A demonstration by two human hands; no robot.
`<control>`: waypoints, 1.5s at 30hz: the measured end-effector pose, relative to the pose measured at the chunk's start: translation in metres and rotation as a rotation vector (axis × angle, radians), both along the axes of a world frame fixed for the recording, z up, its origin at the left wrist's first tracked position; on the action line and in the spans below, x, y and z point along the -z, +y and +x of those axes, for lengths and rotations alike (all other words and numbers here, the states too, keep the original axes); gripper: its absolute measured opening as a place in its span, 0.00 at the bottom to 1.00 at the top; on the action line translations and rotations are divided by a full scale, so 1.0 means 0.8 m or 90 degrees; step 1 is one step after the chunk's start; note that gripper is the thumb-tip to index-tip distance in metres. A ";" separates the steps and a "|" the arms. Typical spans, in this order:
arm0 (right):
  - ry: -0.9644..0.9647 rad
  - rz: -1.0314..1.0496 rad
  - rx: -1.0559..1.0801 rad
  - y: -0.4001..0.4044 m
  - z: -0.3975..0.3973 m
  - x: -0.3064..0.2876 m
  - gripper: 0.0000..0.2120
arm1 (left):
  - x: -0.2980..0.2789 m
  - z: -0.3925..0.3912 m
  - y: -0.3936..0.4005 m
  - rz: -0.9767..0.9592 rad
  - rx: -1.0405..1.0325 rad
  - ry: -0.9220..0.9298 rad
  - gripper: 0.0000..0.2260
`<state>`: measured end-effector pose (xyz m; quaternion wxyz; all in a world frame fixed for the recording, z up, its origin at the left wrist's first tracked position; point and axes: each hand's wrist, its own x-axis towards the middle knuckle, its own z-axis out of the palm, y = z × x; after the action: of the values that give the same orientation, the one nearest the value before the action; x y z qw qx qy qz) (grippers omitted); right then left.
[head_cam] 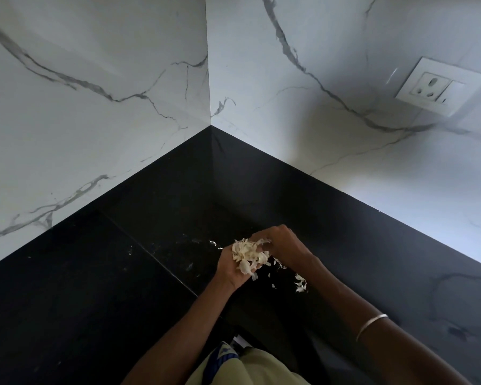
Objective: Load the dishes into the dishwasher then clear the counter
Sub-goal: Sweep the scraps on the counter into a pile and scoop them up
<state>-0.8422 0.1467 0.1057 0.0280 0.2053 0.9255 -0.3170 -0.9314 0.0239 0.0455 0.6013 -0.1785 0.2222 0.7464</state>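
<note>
A heap of pale, papery peels [247, 255] lies in my left hand [228, 270], which is turned palm up and cupped round it just above the black counter [109, 287]. My right hand [285, 245] reaches in from the right, its fingertips curled onto the top of the heap and pinching some peels. More loose peels [300, 283] and small flakes lie on the counter below and to the right of my hands. No dishes or dishwasher are in view.
The counter runs into a corner between two white marble walls [95, 93]. A white wall socket [433, 87] sits on the right wall. A seam crosses the counter left of my hands. Tiny white specks dot the left part.
</note>
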 end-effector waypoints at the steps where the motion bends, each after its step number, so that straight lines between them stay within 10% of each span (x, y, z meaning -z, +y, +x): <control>1: 0.000 -0.015 -0.002 0.002 -0.001 -0.002 0.16 | -0.002 -0.001 -0.001 0.008 0.001 0.003 0.17; 17: 0.207 -0.039 0.135 0.042 0.008 -0.002 0.11 | -0.003 -0.033 -0.023 -0.031 0.000 0.008 0.24; 29: 0.108 -0.026 -0.019 -0.034 -0.090 0.086 0.20 | -0.002 -0.080 -0.128 -0.071 -0.175 0.102 0.26; 38: 0.043 0.235 -0.185 -0.113 -0.100 0.125 0.27 | -0.006 -0.073 -0.180 -0.062 -0.249 0.129 0.26; 45: -0.073 0.334 -0.079 -0.061 -0.017 0.127 0.31 | -0.003 -0.063 -0.171 -0.023 -0.243 0.143 0.26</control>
<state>-0.8556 0.0983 0.0042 0.0458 0.1661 0.9837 -0.0518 -0.9817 -0.1131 0.0478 0.4173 -0.1440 0.2634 0.8578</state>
